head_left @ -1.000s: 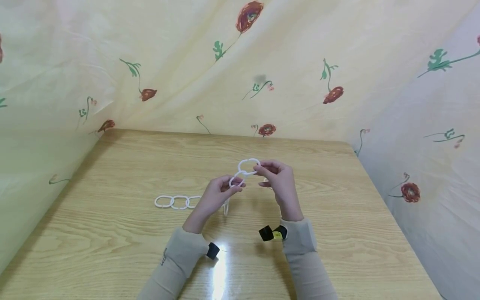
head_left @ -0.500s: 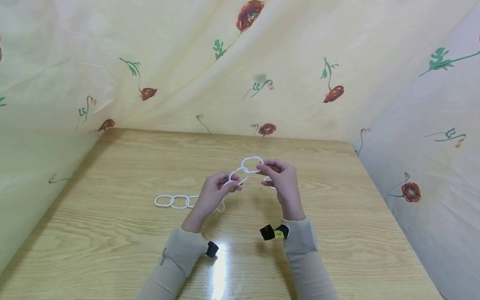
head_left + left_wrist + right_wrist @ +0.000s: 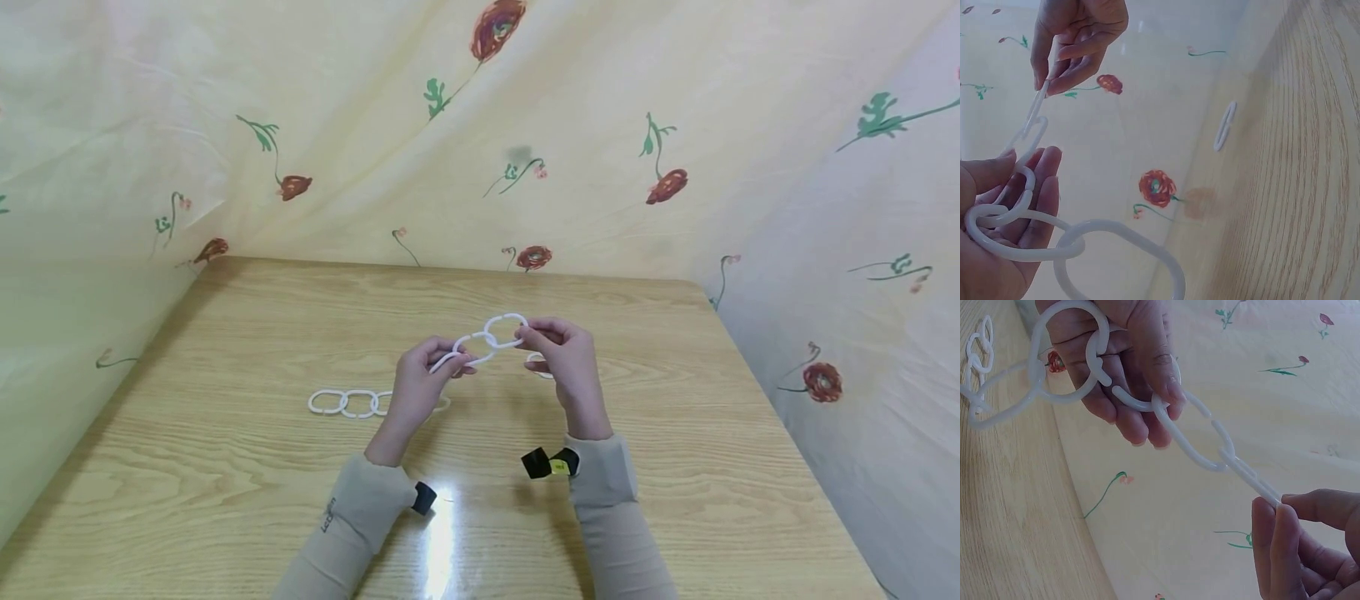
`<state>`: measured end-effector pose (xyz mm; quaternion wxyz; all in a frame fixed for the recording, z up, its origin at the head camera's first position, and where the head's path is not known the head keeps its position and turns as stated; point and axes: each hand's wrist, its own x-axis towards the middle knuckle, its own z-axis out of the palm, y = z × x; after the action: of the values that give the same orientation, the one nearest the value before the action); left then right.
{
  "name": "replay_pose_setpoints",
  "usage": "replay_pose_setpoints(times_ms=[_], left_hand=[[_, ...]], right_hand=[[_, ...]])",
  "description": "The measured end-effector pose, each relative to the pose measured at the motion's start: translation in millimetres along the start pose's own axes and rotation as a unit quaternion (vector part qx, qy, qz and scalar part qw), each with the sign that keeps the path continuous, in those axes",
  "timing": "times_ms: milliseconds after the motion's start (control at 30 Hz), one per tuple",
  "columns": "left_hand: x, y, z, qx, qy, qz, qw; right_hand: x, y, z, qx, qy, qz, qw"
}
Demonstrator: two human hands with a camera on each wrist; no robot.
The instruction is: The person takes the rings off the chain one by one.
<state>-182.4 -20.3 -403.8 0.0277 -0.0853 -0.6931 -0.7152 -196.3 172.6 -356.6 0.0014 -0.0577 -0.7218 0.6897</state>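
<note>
A chain of white plastic links [image 3: 492, 340] is held up in the air between both hands. My right hand [image 3: 568, 358] pinches its end link between thumb and fingers. My left hand [image 3: 415, 379] grips a link further along, thumb on top. More links [image 3: 1124, 229] hang from the left palm in the left wrist view. In the right wrist view, the chain between the hands runs fairly straight, and some links show gaps [image 3: 1211, 419]. A single loose link [image 3: 1231, 112] lies on the table, partly hidden behind my right hand in the head view.
More joined white links [image 3: 362, 391] lie on the wooden table [image 3: 225, 483], left of my left hand. Whether they join the held chain cannot be told. A flower-patterned cloth [image 3: 600, 75] hangs behind and beside the table.
My left hand has shifted slightly left and along the chain, to a link further from the right hand. The right hand has moved slightly right, and the held links stretch out flatter.
</note>
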Motion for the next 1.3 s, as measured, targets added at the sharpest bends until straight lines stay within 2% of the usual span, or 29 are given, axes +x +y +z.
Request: replay_pose_setpoints(times_ms=[200, 500, 633, 767, 867, 1067, 1300], left_hand=[[0.4, -1.2, 0.7, -0.002, 0.016, 0.006, 0.9998], [-1.2, -0.9, 1.6, 0.023, 0.018, 0.014, 0.9995], [-3.8, -1.0, 1.3, 0.050, 0.019, 0.011, 0.9985], [-5.0, -1.0, 1.5, 0.071, 0.018, 0.023, 0.9970], [-5.2, -0.4, 2.0, 0.083, 0.017, 0.036, 0.9957], [-5.1, -0.4, 3.1, 0.100, 0.018, 0.040, 0.9940], [-5.4, -0.1, 4.6, 0.142, 0.015, 0.054, 0.9883]], right_hand=[[-0.2, -0.3, -1.5, -0.003, 0.002, -0.002, 1.000], [-2.0, -0.4, -1.6, -0.023, 0.004, -0.015, 1.000], [-4.5, -0.3, 1.1, -0.050, 0.000, -0.022, 0.998], [-5.9, -1.6, 3.2, -0.079, 0.004, -0.035, 0.996], [-6.6, -2.8, 4.5, -0.106, 0.007, -0.044, 0.993], [-8.2, -4.4, 7.5, -0.153, 0.000, -0.054, 0.987], [-9.7, -3.5, 10.4, -0.194, -0.008, -0.067, 0.979]])
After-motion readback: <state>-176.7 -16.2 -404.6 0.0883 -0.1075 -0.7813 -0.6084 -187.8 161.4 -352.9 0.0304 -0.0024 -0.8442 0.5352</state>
